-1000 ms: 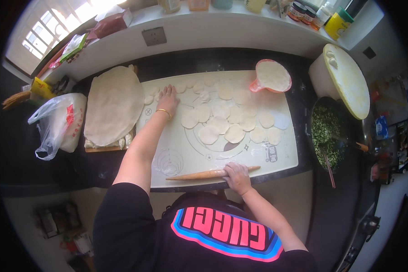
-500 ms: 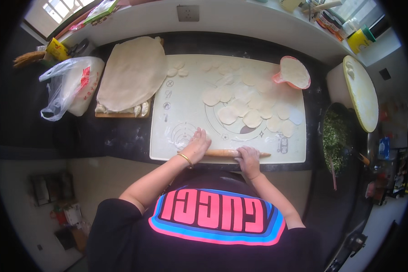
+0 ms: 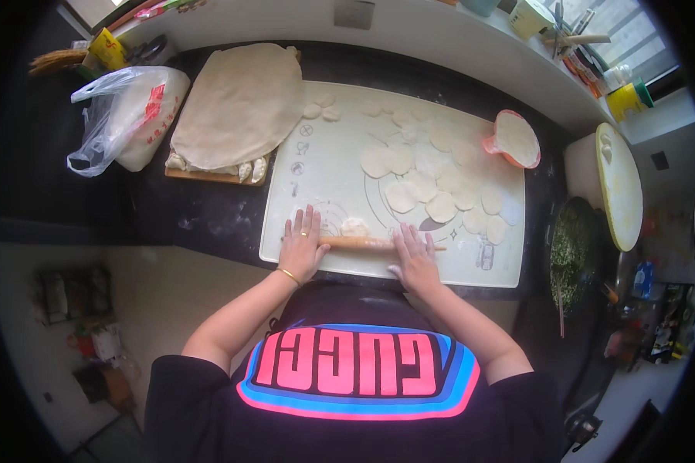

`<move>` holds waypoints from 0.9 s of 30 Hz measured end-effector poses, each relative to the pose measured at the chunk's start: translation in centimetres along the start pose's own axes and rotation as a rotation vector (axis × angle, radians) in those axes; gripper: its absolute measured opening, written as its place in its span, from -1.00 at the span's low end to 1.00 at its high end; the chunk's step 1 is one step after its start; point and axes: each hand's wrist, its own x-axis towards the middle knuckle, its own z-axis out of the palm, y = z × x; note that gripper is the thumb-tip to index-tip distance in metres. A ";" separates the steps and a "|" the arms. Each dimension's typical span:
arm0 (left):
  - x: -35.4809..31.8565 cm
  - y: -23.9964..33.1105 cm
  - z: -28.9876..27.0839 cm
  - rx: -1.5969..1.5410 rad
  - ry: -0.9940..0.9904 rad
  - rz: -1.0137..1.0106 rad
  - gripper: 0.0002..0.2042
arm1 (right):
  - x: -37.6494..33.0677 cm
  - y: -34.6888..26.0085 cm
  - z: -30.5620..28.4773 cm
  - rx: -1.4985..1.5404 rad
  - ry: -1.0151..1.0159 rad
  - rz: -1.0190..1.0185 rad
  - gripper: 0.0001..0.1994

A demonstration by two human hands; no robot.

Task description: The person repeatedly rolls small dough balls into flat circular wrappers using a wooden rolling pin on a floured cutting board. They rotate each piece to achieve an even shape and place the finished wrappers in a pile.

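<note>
A wooden rolling pin [image 3: 359, 243] lies crosswise near the front edge of a pale, floury mat [image 3: 455, 270]. My left hand [image 3: 303, 245] rests flat over the pin's left end, fingers outstretched. Toward its right end, my right hand [image 3: 415, 258] lies on the pin with its fingers extended forward and the thumb apart. A small, floured piece of dough [image 3: 354, 227] sits just beyond the pin, between my hands. Many thin round dough wrappers [image 3: 441, 207] overlap across the middle and right of the mat. A few small dough pieces [image 3: 324, 108] lie at its far left.
Left of the mat, a dough sheet [image 3: 239, 108] covers dumplings on a wooden board [image 3: 201, 174], beside a plastic bag [image 3: 135, 116]. A pink-rimmed scoop of flour [image 3: 516, 140] stands at the far right corner. A pan of chopped greens [image 3: 567, 258] is at the right.
Both hands have gone from a curled hold to lying flat on the rolling pin. My left hand has shifted left. The small dough piece now shows beyond the pin. The view has tilted.
</note>
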 end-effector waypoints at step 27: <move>3.3 -1.6 0.7 0.074 0.063 -0.013 -0.36 | 3.6 -0.4 2.0 0.038 0.184 0.041 -0.50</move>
